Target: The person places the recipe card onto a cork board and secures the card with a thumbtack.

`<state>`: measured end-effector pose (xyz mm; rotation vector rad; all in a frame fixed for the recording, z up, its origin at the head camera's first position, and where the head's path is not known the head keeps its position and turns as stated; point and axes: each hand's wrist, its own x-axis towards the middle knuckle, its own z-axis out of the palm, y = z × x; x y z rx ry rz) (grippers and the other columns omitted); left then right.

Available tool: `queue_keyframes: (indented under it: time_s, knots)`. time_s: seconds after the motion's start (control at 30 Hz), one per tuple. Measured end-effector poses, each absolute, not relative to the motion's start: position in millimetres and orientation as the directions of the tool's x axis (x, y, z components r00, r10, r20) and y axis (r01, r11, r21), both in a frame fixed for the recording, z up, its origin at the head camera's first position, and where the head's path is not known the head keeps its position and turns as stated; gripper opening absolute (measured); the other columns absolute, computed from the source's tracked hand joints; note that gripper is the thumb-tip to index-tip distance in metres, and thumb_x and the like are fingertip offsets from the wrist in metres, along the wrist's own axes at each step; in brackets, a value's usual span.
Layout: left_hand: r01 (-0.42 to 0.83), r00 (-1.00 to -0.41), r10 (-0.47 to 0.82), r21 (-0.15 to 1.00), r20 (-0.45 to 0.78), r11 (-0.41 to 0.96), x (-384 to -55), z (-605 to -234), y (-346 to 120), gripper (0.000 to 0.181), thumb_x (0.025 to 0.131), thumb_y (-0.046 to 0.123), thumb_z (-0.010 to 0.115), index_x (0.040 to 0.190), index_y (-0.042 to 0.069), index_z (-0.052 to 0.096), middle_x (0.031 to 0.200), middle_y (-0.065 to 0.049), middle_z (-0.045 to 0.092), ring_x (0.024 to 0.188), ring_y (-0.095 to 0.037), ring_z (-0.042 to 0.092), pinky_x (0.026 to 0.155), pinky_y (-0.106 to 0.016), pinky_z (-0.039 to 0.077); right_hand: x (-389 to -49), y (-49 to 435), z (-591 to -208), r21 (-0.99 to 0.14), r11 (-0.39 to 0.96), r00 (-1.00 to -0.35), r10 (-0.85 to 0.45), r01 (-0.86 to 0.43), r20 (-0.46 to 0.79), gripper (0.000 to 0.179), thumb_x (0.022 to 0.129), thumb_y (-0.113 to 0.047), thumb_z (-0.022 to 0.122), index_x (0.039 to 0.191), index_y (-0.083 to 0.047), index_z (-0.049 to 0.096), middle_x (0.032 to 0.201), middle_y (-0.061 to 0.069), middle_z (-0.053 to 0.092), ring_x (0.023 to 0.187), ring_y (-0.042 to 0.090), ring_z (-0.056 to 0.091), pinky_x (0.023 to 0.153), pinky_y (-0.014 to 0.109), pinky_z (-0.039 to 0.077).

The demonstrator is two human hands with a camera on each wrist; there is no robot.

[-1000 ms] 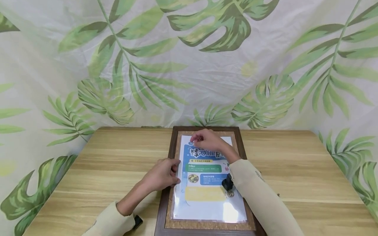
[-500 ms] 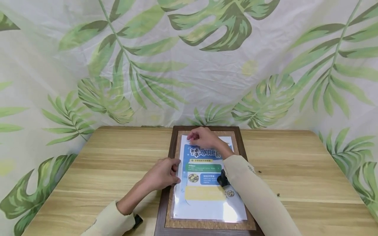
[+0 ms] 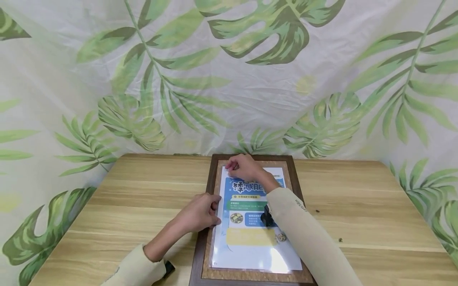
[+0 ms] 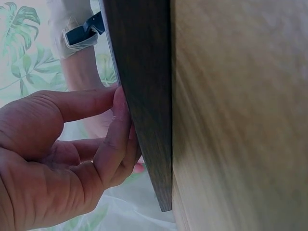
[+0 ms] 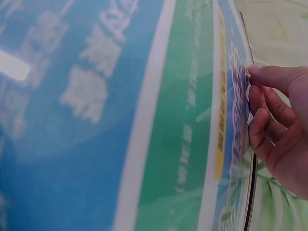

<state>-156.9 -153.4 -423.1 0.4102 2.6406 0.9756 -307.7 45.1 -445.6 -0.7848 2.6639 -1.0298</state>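
A glossy printed poster (image 3: 250, 256) lies on a cork board (image 3: 255, 275) with a dark wooden frame (image 3: 296, 180). My left hand (image 3: 200, 212) rests at the poster's left edge, thumb and index finger spread apart and touching it. In the left wrist view, the fingertips (image 4: 121, 96) of that hand lie against the frame's edge. My right hand (image 3: 245, 167) is at the poster's upper left corner. Thumb and finger there pinch a small brass-coloured pin (image 5: 248, 70), mostly hidden, against the sheet.
The board stands on a wood-grain table (image 3: 157, 182). Two tiny dark bits, one of them a small speck (image 3: 340, 240), lie to its right. A leaf-patterned cloth (image 3: 250, 99) hangs behind the table. Black cameras sit at both cuffs.
My right hand has moved slightly left, towards the poster's upper left corner, and the forearm has followed. The left hand keeps its place at the left edge.
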Motion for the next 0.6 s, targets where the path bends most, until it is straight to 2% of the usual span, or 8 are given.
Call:
queue_keyframes:
  time_s: [0.23,0.37,0.6]
  knots:
    - [0.15,-0.918,0.355,0.671,-0.179,0.726,-155.9,-422.2,-153.9,0.062,0.082,-0.006,0.088,0.139,-0.01,0.064,0.094,-0.008,0.063,0.067,-0.01,0.062,0.058,-0.023,0.048,-312.2,39.3,-448.0,-0.655,0.62,-0.847,-0.529,-0.431,0.057,0.015,0.099,-0.013,0.075,0.114,-0.011,0.079,0.103,0.002,0.079,0.093,0.013,0.072,0.093,0.034,0.058]
    - [0.148,-0.915,0.361,0.683,-0.18,0.716,-156.4,-422.8,-155.0,0.064,0.082,-0.006,0.088,0.14,-0.011,0.062,0.096,-0.009,0.063,0.067,-0.009,0.064,0.059,-0.024,0.051,-314.4,35.5,-448.1,-0.647,0.625,-0.847,-0.528,-0.437,0.061,0.015,0.099,-0.014,0.076,0.114,-0.011,0.079,0.102,0.001,0.08,0.092,0.013,0.072,0.096,0.035,0.056]
    - [0.148,-0.911,0.369,0.688,-0.185,0.71,-158.4,-424.1,-157.8,0.066,0.081,-0.005,0.088,0.142,-0.01,0.061,0.098,-0.009,0.064,0.068,-0.01,0.067,0.059,-0.025,0.053,-315.7,29.0,-448.1,-0.652,0.623,-0.851,-0.522,-0.433,0.066,0.017,0.099,-0.013,0.076,0.116,-0.009,0.079,0.104,0.003,0.079,0.094,0.015,0.073,0.089,0.031,0.058]
